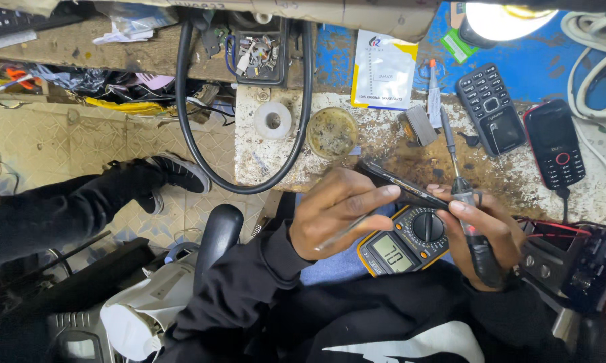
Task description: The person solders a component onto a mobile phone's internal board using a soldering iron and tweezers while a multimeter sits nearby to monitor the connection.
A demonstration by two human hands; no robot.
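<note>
Soldering work on a phone held over the edge of a stained workbench (383,144).

Taking the bench as landmark: at its near edge both hands meet over a yellow meter (402,243) lying on the lap below. The left hand (333,212) is clamped on a dark phone (400,187) tilted edge-up, with thin tweezers (346,230) tucked under its fingers. The right hand (484,232) is closed around a soldering iron (465,202), whose tip lies back across the bench. This looks like mid-repair; the next move likely calls for bringing the tip round precisely while the phone stays steady. Further back on the bench sit two keypad phones (518,128) and a round tin (332,132).
</note>
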